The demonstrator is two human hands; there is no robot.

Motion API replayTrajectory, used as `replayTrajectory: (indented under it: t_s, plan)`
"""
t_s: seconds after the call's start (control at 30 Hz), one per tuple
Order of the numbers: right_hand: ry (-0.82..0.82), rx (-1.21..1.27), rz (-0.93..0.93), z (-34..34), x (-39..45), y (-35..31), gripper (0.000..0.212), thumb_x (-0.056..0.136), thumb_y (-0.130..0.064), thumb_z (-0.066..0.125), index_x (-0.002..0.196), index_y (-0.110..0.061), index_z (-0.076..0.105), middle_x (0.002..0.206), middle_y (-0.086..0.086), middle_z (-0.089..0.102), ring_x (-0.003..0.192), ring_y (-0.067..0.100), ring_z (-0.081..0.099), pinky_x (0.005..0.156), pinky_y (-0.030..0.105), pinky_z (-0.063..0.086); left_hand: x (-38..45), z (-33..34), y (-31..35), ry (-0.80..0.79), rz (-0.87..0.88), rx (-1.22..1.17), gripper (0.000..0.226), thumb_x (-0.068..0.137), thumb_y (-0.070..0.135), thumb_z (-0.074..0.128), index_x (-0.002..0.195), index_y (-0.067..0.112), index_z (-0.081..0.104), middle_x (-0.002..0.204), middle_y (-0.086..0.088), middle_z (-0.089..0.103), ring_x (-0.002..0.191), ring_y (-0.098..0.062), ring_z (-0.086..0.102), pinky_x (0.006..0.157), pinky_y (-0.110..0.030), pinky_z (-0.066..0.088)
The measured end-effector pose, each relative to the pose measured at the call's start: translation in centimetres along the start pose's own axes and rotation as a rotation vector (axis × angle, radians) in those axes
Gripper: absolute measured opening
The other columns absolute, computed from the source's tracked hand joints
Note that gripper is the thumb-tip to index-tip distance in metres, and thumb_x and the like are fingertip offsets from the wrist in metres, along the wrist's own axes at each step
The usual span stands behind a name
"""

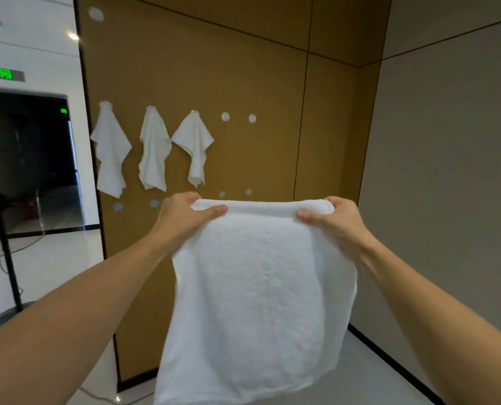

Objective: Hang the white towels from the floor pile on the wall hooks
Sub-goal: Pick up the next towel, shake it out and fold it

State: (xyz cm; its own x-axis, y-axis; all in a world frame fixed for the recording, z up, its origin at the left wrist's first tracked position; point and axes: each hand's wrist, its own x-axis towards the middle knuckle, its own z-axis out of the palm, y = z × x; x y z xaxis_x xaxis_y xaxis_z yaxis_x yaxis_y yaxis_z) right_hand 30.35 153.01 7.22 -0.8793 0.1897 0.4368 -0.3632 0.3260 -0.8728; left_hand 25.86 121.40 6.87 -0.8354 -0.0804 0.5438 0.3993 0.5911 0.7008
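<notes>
held towel: white towel up in front of the brown wall panel, hanging down from its top edge
left hand: pinching the top left corner, thumb on the front
right hand: same deal on the top right corner
already hung: three white towels on the left hooks
free hooks: two round white hooks just right of those

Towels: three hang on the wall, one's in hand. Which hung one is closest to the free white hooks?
The rightmost hung towel, flared wide at its top. The nearest free hook sits just right of it; the other two towels hang further left.
</notes>
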Motion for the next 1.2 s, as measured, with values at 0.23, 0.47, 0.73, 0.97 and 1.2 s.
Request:
replayTrajectory:
  t_s: [0.23, 0.47, 0.73, 0.97, 1.2]
  plan:
    - [0.166, -0.141, -0.06, 4.8, 13.5, 6.3, 0.052, 0.055, -0.059, 0.087, 0.088, -0.024, 0.067, 0.079, -0.007, 0.071, 0.072, 0.017, 0.071, 0.063, 0.04, 0.063, 12.9, 6.6, -3.9, 0.132, 0.067, 0.082, 0.058, 0.064, 0.073, 0.071, 0.099, 0.026, 0.067, 0.099, 0.007, 0.065, 0.092, -0.015, 0.06, 0.071, -0.024, 0.045]
    - [0.308, -0.381, -0.104, 10.1, 30.2, 9.0, 0.09, 0.061, -0.072, 0.075, 0.129, -0.016, 0.059, 0.119, 0.003, 0.064, 0.105, 0.025, 0.061, 0.086, 0.048, 0.057, 28.2, 11.2, -7.1, 0.199, 0.167, 0.17, 0.035, 0.072, 0.063, 0.069, 0.075, 0.032, 0.053, 0.071, 0.021, 0.053, 0.069, 0.001, 0.049, 0.055, -0.016, 0.031]
    - [0.344, -0.587, -0.206, 14.8, 45.6, 12.7, 0.058, 0.064, -0.081, 0.062, 0.085, -0.027, 0.059, 0.073, -0.015, 0.055, 0.067, 0.008, 0.054, 0.063, 0.032, 0.052, 42.1, 16.3, -11.9, 0.232, 0.273, 0.326, 0.031, 0.083, 0.052, 0.064, 0.086, 0.021, 0.065, 0.081, 0.006, 0.066, 0.075, -0.012, 0.058, 0.065, -0.029, 0.046]
    - [0.299, -0.534, -0.297, 18.1, 60.3, 16.4, 0.058, 0.067, -0.079, 0.065, 0.087, -0.025, 0.057, 0.073, -0.013, 0.055, 0.068, 0.011, 0.058, 0.054, 0.024, 0.041, 54.3, 20.7, -14.3, 0.362, 0.355, 0.495, 0.031, 0.09, 0.048, 0.06, 0.102, 0.021, 0.066, 0.096, -0.003, 0.072, 0.088, -0.024, 0.064, 0.071, -0.03, 0.038]
    - [0.203, -0.434, -0.432, 20.5, 76.0, 16.9, 0.063, 0.073, -0.072, 0.067, 0.109, -0.021, 0.064, 0.093, -0.009, 0.059, 0.086, 0.015, 0.058, 0.075, 0.031, 0.046, 66.7, 23.9, -14.5, 0.504, 0.338, 0.582, 0.02, 0.091, 0.042, 0.058, 0.089, 0.023, 0.063, 0.08, 0.003, 0.065, 0.071, -0.015, 0.054, 0.067, -0.028, 0.036]
